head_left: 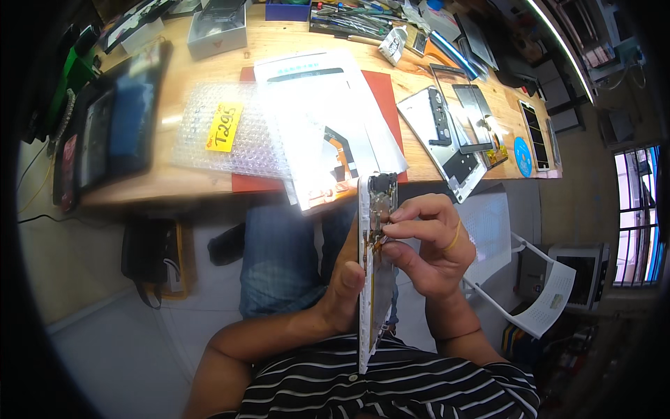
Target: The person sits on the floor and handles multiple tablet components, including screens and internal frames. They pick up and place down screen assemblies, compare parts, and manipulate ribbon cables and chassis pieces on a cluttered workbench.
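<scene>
An opened tablet (379,293) with a white frame stands nearly edge-on in front of my striped shirt, below the table's front edge. Its inner parts show on the right side: a dark block near the top, boards and thin orange ribbon cables. My left hand (338,297) grips the tablet from the left, thumb along the white frame; its other fingers are mostly hidden. At the exposed inside, my right hand (436,251) has thumb and fingertips closed together near the cables. What they pinch is too small to make out.
On the wooden table lie a bubble-wrap pouch (185,136) with a yellow sticker, a white sheet (307,119) with a dark-and-orange flex cable, and a red mat (382,87). A dark tablet (125,126) sits left; a disassembled tablet (420,112) right. Behind are a tool tray (331,21) and box (218,38).
</scene>
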### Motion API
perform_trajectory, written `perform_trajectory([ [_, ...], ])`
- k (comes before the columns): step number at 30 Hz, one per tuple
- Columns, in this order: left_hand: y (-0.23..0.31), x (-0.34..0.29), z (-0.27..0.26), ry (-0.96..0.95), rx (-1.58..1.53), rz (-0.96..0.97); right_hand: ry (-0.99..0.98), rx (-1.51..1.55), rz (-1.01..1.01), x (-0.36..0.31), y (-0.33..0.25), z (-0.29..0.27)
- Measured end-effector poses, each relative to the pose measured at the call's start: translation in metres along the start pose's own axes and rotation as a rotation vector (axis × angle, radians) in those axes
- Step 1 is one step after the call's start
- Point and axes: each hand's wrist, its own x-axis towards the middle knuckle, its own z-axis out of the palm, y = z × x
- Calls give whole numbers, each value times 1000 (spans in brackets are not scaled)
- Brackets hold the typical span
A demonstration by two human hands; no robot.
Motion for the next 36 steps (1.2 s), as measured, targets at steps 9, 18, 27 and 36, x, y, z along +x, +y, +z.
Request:
perform_trajectory([
  [9, 3, -1, 8, -22, -119, 114, -70, -30, 50, 2, -5, 0],
  [18, -2, -6, 3, -67, -172, 60, -64, -82, -30, 1, -5, 0],
  [27, -2, 0, 13, -74, -112, 196, 61, 33, -73, -5, 2, 7],
  [36, -1, 0, 14, -8, 16, 215, 172, -75, -150, -13, 7, 12],
])
